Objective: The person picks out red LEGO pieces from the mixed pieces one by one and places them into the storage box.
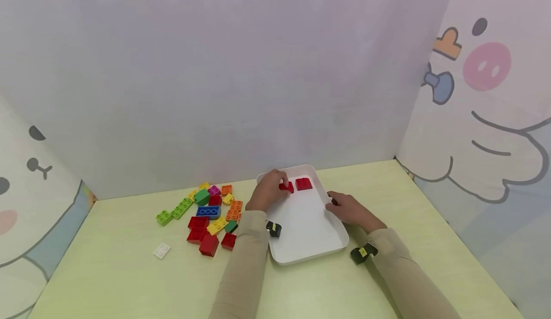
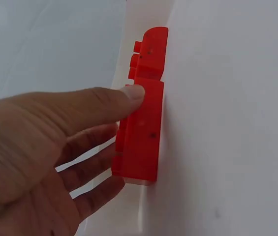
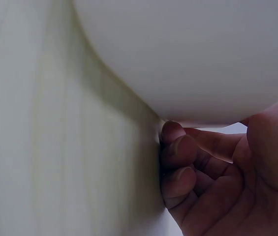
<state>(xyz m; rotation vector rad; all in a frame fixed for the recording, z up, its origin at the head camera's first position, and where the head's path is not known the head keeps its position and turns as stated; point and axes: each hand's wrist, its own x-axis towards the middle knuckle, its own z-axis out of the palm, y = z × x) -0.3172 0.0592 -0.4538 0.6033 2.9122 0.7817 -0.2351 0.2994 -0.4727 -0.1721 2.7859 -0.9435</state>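
From the head camera I see both hands at a white tray [image 1: 303, 228] on the pale wooden table [image 1: 120, 280]. My left hand [image 1: 268, 192] reaches in at the tray's far end and pinches a red block [image 2: 141, 135], thumb on one face and the other fingers on the studded side, as the left wrist view shows. The block is inside the tray, near its far wall; I cannot tell whether its whole base rests on the floor there. A second red block [image 1: 303, 183] sits just to its right, also inside.

My right hand [image 1: 348, 208] grips the tray's right edge, with its thumb at the rim and its other fingers curled against the outside, low by the tabletop.

Left of the tray I have a loose heap of blocks: a blue block [image 1: 208, 212] in the middle, a long lime block [image 1: 182, 208] at the outer side, a magenta block [image 1: 214, 191] toward the back and a tall red block [image 1: 209, 245] nearest me. A white block [image 1: 161, 250] lies apart from them, studs up.
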